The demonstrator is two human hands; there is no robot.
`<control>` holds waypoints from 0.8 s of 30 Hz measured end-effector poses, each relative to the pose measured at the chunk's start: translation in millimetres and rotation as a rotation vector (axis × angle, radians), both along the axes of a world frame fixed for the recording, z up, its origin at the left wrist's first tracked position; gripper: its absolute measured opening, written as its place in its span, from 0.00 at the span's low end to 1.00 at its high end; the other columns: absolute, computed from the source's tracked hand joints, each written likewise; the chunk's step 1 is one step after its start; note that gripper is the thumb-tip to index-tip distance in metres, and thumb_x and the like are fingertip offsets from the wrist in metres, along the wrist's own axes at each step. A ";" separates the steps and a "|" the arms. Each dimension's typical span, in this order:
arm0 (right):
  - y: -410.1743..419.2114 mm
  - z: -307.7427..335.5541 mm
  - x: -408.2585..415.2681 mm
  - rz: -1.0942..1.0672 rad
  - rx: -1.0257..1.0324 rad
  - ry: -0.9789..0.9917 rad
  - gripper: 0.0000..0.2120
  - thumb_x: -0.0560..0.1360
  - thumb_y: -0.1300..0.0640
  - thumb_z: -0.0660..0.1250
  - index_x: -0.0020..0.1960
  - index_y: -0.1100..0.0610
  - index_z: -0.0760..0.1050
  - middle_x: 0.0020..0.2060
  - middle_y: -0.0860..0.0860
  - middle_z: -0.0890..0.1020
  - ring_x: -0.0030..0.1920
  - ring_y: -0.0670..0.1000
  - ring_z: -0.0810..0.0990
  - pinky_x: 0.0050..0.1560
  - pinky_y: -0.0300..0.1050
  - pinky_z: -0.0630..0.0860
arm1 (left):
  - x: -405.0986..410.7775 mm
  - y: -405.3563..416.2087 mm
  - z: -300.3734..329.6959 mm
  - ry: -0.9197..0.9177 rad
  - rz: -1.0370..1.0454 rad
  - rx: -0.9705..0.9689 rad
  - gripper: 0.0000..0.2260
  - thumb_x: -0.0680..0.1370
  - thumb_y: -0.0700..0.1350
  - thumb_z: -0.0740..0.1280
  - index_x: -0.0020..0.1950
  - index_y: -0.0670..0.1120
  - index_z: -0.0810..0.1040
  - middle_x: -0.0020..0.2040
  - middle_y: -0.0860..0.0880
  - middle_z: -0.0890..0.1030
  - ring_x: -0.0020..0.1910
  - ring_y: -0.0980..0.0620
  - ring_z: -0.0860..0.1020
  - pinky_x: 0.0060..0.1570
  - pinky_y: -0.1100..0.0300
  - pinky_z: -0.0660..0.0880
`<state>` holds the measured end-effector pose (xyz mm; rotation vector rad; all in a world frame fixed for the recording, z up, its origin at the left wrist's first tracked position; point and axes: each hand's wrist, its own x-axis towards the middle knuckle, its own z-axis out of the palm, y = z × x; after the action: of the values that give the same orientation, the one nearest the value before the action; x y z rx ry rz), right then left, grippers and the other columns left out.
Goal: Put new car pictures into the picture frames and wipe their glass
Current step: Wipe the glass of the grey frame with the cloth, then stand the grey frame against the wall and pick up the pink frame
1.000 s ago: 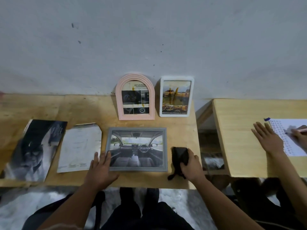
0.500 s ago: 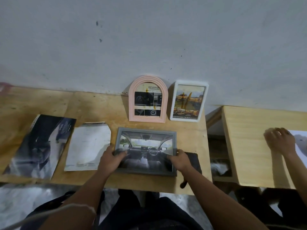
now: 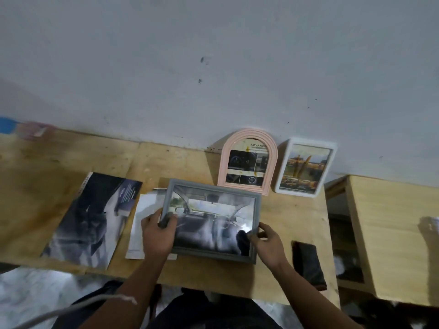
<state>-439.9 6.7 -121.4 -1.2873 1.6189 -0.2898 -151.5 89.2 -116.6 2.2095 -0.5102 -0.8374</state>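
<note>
A grey picture frame (image 3: 211,217) with a car-interior picture is raised off the wooden table (image 3: 166,160), tilted toward me. My left hand (image 3: 158,231) grips its left edge, thumb on the glass. My right hand (image 3: 267,243) grips its lower right corner. The black cloth (image 3: 308,264) lies on the table to the right of that hand, untouched. A pink arched frame (image 3: 247,160) and a white frame (image 3: 305,166) stand against the wall, each with a car picture inside.
A dark car brochure (image 3: 95,217) and a white paper sheet (image 3: 145,219) lie on the table's left. A second wooden table (image 3: 392,233) stands at the right with a gap between the two. The grey wall (image 3: 213,67) runs behind.
My right hand has let go of the black cloth and taken the grey frame's right corner. Both hands have lifted the frame off the table and tilted it up.
</note>
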 end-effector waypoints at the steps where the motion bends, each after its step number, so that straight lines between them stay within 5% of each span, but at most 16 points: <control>1: -3.4 4.7 19.6 0.031 -0.016 -0.022 0.21 0.77 0.55 0.74 0.69 0.53 0.75 0.50 0.50 0.83 0.47 0.46 0.82 0.43 0.38 0.80 | 15.7 -1.4 3.9 -0.010 0.034 -0.019 0.10 0.81 0.52 0.69 0.60 0.50 0.78 0.60 0.46 0.75 0.51 0.47 0.75 0.55 0.54 0.71; 4: -19.0 13.5 78.4 0.113 -0.078 -0.067 0.22 0.76 0.56 0.74 0.69 0.50 0.76 0.53 0.51 0.84 0.46 0.45 0.83 0.37 0.32 0.78 | 69.0 -9.4 16.5 0.017 0.087 -0.096 0.05 0.82 0.48 0.67 0.56 0.48 0.79 0.47 0.48 0.82 0.47 0.47 0.81 0.43 0.61 0.76; 7: -40.5 14.0 133.1 0.178 -0.123 -0.083 0.21 0.76 0.54 0.74 0.67 0.51 0.78 0.54 0.50 0.84 0.47 0.44 0.82 0.41 0.33 0.80 | 123.8 -26.0 16.7 -0.023 0.119 -0.087 0.03 0.80 0.47 0.66 0.53 0.51 0.78 0.44 0.49 0.81 0.44 0.52 0.80 0.45 0.57 0.77; 9: -59.8 9.5 161.8 0.172 -0.127 -0.071 0.25 0.73 0.44 0.74 0.68 0.50 0.77 0.55 0.52 0.83 0.51 0.48 0.82 0.50 0.44 0.83 | 157.0 -42.7 9.5 -0.063 0.120 -0.065 0.08 0.78 0.51 0.65 0.53 0.50 0.79 0.48 0.44 0.81 0.48 0.45 0.81 0.46 0.54 0.74; 12: -94.3 -6.5 193.1 0.161 -0.120 -0.071 0.30 0.67 0.34 0.70 0.64 0.47 0.76 0.55 0.54 0.81 0.53 0.54 0.82 0.56 0.57 0.82 | 190.3 -70.5 7.0 -0.039 0.121 -0.045 0.17 0.78 0.53 0.66 0.65 0.49 0.78 0.62 0.42 0.78 0.60 0.39 0.78 0.57 0.49 0.73; 15: -122.3 0.8 218.2 0.120 -0.131 -0.076 0.25 0.66 0.36 0.70 0.60 0.44 0.76 0.54 0.56 0.81 0.50 0.56 0.82 0.55 0.59 0.82 | 205.2 -100.5 10.5 0.019 0.083 -0.119 0.18 0.77 0.53 0.67 0.66 0.50 0.77 0.62 0.47 0.78 0.58 0.45 0.79 0.55 0.51 0.75; 18: -142.6 8.7 235.8 0.060 -0.143 -0.091 0.32 0.68 0.37 0.71 0.69 0.49 0.75 0.60 0.53 0.81 0.59 0.56 0.81 0.62 0.57 0.80 | 219.7 -125.6 1.9 0.029 0.030 -0.161 0.17 0.77 0.55 0.66 0.65 0.53 0.78 0.61 0.45 0.79 0.57 0.45 0.80 0.55 0.50 0.79; 24: -158.6 21.4 247.5 0.002 -0.096 -0.177 0.29 0.76 0.52 0.73 0.75 0.51 0.70 0.66 0.49 0.81 0.65 0.54 0.79 0.69 0.57 0.75 | 223.7 -151.1 -8.0 0.083 -0.034 -0.232 0.24 0.80 0.56 0.68 0.75 0.54 0.72 0.69 0.48 0.77 0.67 0.46 0.76 0.66 0.50 0.73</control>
<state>-192.4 -151.9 -100.0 -1.2974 1.4688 -0.4714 72.2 -61.9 -124.5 1.9516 -0.5760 -0.8393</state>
